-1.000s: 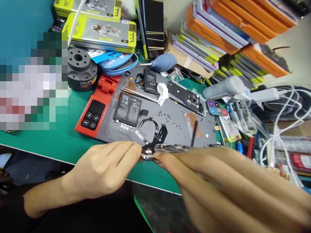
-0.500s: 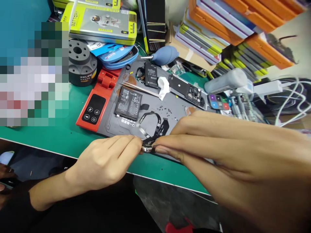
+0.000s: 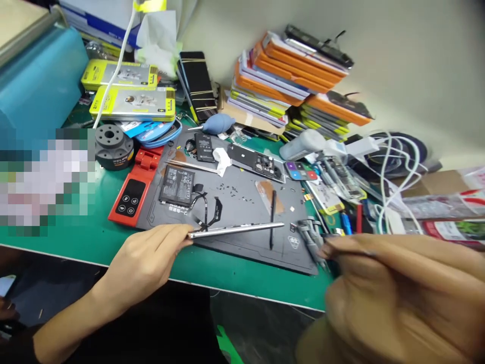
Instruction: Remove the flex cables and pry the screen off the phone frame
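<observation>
Grasped in left hand: thin phone, pinched at its left end between thumb and fingers. Seen edge-on, nearly level, held above the near part of the gray mat, with far end unsupported. Black ribbon cable visible just behind the gripped end; cannot tell whether attached to the phone.

Right hand: well apart from the phone, to its right, near the mat's right corner. Fingers bent, tips drawn close together, blurred. Cannot tell whether anything is gripped there.

Noted on the mat: large black battery at left, near the red control unit; second, smaller battery farther back; tweezers between the two, reaching to a crumpled white tissue. To the right of the tissue: black back cover, set at a slant. Scattered at mid-mat: small dark scraps. Toward the right: slim black stick, passing behind the phone's far end.

Noted behind the mat: blue air blower and, farther right, a stack of orange and gray boxes. Beneath the mat: green table.
</observation>
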The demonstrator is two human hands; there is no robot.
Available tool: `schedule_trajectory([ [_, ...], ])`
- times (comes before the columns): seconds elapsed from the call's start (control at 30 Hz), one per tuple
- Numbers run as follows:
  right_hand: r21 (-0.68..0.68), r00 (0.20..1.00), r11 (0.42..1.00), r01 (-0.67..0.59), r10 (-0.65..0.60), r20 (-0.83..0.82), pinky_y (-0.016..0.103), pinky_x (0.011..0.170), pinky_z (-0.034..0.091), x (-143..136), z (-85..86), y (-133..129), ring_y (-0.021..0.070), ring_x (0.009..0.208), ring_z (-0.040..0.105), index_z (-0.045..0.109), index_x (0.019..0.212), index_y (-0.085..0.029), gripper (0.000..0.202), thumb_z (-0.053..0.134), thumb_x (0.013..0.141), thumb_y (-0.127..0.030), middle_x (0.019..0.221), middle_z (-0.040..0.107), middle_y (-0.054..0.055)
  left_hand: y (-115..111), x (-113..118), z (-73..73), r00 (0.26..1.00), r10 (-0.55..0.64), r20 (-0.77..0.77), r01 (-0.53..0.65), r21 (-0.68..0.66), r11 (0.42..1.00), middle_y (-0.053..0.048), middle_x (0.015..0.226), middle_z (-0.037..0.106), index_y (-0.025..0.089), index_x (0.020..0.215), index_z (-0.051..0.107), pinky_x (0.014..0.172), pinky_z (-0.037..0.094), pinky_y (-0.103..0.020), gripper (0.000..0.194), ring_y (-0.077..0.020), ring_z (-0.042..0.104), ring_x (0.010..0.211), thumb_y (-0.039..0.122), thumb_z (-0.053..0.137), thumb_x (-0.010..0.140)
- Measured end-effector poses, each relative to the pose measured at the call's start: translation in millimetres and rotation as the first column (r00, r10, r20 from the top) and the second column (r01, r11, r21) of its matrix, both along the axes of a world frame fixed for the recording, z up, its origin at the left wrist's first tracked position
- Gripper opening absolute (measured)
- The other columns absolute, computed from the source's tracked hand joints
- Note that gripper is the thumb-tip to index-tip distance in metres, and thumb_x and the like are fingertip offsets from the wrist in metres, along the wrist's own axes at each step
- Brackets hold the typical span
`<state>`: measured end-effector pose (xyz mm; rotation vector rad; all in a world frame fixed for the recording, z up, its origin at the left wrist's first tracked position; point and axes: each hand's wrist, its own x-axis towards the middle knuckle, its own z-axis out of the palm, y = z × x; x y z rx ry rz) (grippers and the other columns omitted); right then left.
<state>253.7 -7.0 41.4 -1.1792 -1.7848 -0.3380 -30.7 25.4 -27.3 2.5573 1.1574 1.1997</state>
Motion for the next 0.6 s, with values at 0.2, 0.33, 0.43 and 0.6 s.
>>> schedule_trajectory([
  [0.2, -0.133, 0.969, 0.964, 0.231, -0.216, 0.116, 0.027, 0.071, 0.057, 31, -52.5, -5, 0.0141, 0.076, 0.070, 0.078, 0.130, -0.021, 0.030, 0.072, 0.103, -0.010, 0.096, 0.077, 0.002, -1, -4, 5.1, 0.999, -0.046, -0.011, 0.045, -0.027, 0.999, -0.005, 0.118, 0.085, 0.016, 0.127, 0.072, 0.100, 0.070, -0.024, 0.021, -0.0158, 0.085, 0.104, 0.017, 0.057, 0.113],
  [0.33, -0.098, 0.949, 0.944, 0.315, -0.315, 0.010, 0.025, 0.072, 0.056, 41, -69.5, -31, 0.0128, 0.080, 0.070, 0.075, 0.134, -0.020, 0.031, 0.072, 0.104, -0.010, 0.102, 0.077, 0.003, 0, -4, 4.7, 0.998, -0.059, 0.013, 0.059, 0.024, 0.998, -0.003, 0.121, 0.086, 0.016, 0.126, 0.074, 0.111, 0.065, -0.020, 0.028, -0.0137, 0.085, 0.110, 0.004, 0.057, 0.108],
  [0.43, -0.222, 0.954, 0.928, 0.300, -0.298, 0.039, 0.029, 0.080, 0.057, 50, -80.3, -35, 0.0150, 0.086, 0.072, 0.079, 0.125, -0.022, 0.019, 0.067, 0.110, -0.021, 0.101, 0.077, 0.003, -2, -4, 5.6, 0.997, -0.063, 0.046, 0.060, 0.072, 0.996, -0.001, 0.124, 0.086, 0.017, 0.128, 0.076, 0.121, 0.057, -0.016, 0.035, -0.0114, 0.083, 0.116, -0.002, 0.061, 0.103],
  [0.6, -0.212, 0.918, 0.905, 0.368, -0.390, -0.070, 0.041, 0.099, 0.054, 59, -94.4, -28, 0.0255, 0.110, 0.070, 0.084, 0.128, -0.027, 0.024, 0.077, 0.107, -0.035, 0.125, 0.077, 0.011, -12, -1, 11.2, 0.989, -0.041, 0.141, 0.039, 0.020, 0.999, 0.001, 0.125, 0.086, 0.022, 0.125, 0.077, 0.116, 0.058, -0.013, 0.031, -0.0119, 0.083, 0.116, 0.005, 0.061, 0.105],
])
